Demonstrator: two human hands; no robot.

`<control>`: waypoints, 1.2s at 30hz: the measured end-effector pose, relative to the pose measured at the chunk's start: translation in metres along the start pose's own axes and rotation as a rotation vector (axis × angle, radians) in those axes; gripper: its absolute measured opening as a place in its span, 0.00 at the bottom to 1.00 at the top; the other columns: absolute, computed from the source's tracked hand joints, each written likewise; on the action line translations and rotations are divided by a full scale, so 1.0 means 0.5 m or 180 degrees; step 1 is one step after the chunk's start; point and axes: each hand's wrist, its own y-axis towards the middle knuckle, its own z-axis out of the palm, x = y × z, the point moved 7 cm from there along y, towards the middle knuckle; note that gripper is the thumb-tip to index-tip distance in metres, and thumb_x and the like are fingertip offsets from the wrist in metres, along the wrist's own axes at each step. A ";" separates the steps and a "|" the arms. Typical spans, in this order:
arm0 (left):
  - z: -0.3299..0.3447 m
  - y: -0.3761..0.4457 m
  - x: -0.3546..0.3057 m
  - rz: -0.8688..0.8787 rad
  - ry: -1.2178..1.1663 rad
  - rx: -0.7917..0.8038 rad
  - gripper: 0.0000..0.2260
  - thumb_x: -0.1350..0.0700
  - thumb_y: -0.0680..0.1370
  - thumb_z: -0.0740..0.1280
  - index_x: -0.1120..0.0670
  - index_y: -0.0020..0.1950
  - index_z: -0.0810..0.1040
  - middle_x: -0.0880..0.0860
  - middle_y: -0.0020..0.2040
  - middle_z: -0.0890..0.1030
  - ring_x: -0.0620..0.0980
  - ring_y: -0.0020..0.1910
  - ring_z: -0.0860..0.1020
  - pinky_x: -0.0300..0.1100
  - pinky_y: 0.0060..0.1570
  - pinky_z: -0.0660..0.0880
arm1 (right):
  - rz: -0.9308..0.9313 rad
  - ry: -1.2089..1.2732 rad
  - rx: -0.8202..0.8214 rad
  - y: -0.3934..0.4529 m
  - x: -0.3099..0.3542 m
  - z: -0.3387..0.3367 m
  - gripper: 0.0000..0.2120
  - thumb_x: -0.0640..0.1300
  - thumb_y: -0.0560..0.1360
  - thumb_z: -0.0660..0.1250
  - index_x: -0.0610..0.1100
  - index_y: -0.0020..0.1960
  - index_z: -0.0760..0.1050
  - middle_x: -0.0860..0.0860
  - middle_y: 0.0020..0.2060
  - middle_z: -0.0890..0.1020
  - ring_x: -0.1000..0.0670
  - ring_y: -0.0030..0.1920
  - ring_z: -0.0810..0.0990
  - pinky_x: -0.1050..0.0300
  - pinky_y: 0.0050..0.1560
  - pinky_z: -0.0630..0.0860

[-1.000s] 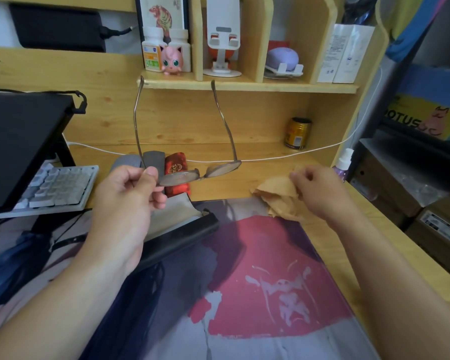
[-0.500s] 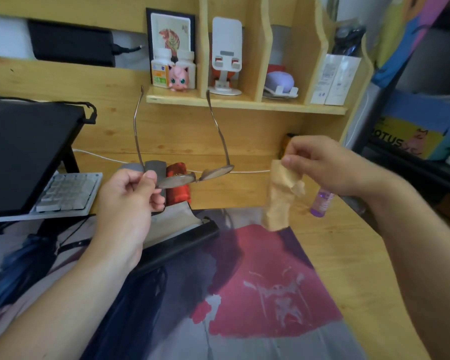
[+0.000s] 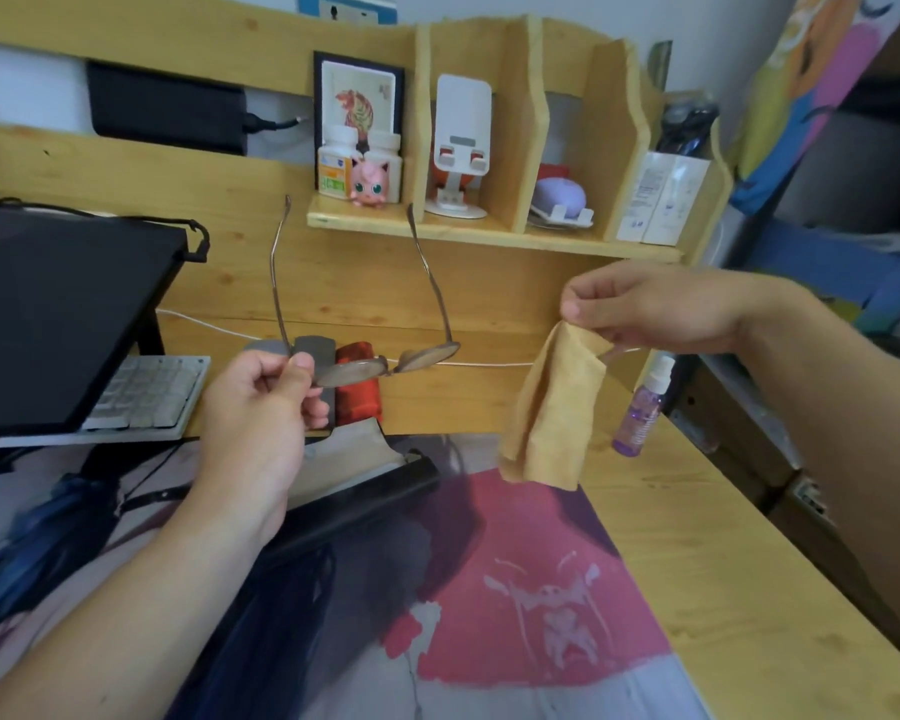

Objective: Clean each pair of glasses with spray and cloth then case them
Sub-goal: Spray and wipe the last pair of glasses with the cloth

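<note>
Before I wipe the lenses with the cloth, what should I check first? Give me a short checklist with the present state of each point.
1. Glasses held firmly: ok, the left hand pinches one lens rim.
2. Cloth in hand: ok, the right hand pinches its top and it hangs free.
3. Cloth near the lenses: not ok, it hangs apart, to their right.
4. Temples open, out of the way: ok, both point away from the person.
5. Lenses sprayed: cannot tell; the spray bottle stands on the desk.
6. Case ready: ok, it lies open below the glasses.
</note>
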 end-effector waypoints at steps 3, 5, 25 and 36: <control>0.000 0.000 0.000 0.0002 -0.0019 0.0000 0.06 0.57 0.84 0.65 0.57 0.48 0.78 0.53 0.39 0.79 0.50 0.36 0.78 0.49 0.46 0.78 | -0.0315 0.1351 -0.0082 -0.009 0.014 0.005 0.17 0.43 0.83 0.56 0.45 0.38 0.76 0.51 0.34 0.79 0.53 0.36 0.79 0.60 0.40 0.78; 0.002 -0.001 0.000 0.0010 -0.0016 0.0007 0.06 0.57 0.84 0.65 0.57 0.48 0.78 0.54 0.39 0.79 0.50 0.35 0.78 0.49 0.46 0.78 | -0.0326 0.1559 -0.0142 -0.006 0.009 0.008 0.17 0.42 0.83 0.56 0.44 0.38 0.77 0.51 0.33 0.79 0.54 0.35 0.79 0.60 0.38 0.78; -0.007 0.002 0.002 0.0039 -0.0004 -0.0076 0.05 0.57 0.84 0.65 0.57 0.52 0.78 0.51 0.39 0.79 0.50 0.37 0.78 0.52 0.50 0.79 | -0.0604 0.1117 -0.0246 -0.020 0.035 0.038 0.10 0.44 0.81 0.62 0.42 0.51 0.80 0.46 0.36 0.77 0.46 0.34 0.74 0.55 0.32 0.75; 0.003 0.001 0.007 -0.0023 -0.0019 0.0014 0.06 0.58 0.84 0.65 0.54 0.47 0.76 0.52 0.38 0.77 0.46 0.31 0.77 0.41 0.41 0.79 | 0.0664 -0.1582 -0.0259 -0.012 -0.162 0.149 0.04 0.46 0.78 0.69 0.54 0.51 0.81 0.59 0.49 0.83 0.59 0.50 0.80 0.63 0.51 0.78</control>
